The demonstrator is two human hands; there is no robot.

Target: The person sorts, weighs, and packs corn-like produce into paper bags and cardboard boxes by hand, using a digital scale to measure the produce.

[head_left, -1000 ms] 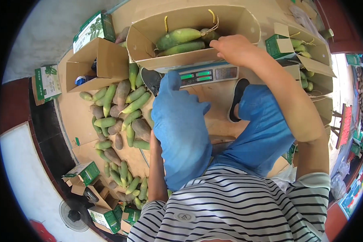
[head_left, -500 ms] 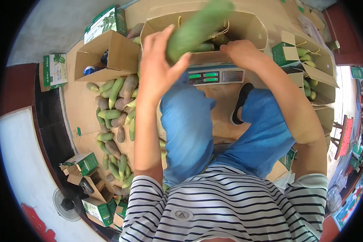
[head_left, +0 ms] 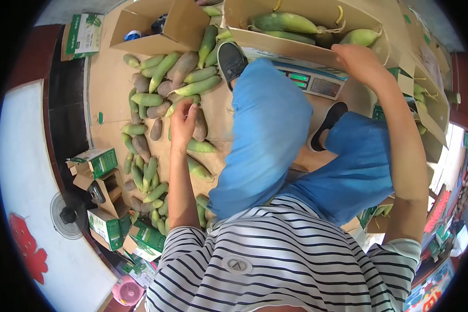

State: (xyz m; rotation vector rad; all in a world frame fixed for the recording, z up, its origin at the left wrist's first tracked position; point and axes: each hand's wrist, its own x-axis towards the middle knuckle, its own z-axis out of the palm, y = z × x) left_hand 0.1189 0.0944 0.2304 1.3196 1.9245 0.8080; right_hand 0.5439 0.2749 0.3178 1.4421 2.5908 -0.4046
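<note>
My left hand [head_left: 183,124] reaches down into the spread of green radishes [head_left: 198,86] on the floor. It overlaps a green radish [head_left: 188,101], and its fingertips point away and are mostly hidden, so I cannot tell whether it grips. At the upper right, my right hand [head_left: 360,63] has its fingers closed over the near rim of a long cardboard box [head_left: 296,44]. Inside that box lie several large green radishes [head_left: 287,22], near yellow cord handles. Below the box, a digital scale [head_left: 317,83] shows lit green displays.
An open carton [head_left: 164,37] with a blue-and-white item stands left of the long box. More radish-filled cartons [head_left: 426,106] line the right side. Green-and-white boxes [head_left: 106,229] and a fan [head_left: 66,214] are at lower left. My bent legs [head_left: 268,122] straddle the cardboard-covered floor.
My left hand has moved from above the long box down and left to the floor radishes. The blurred radish beside it is no longer in the air. My right hand stays at the box rim.
</note>
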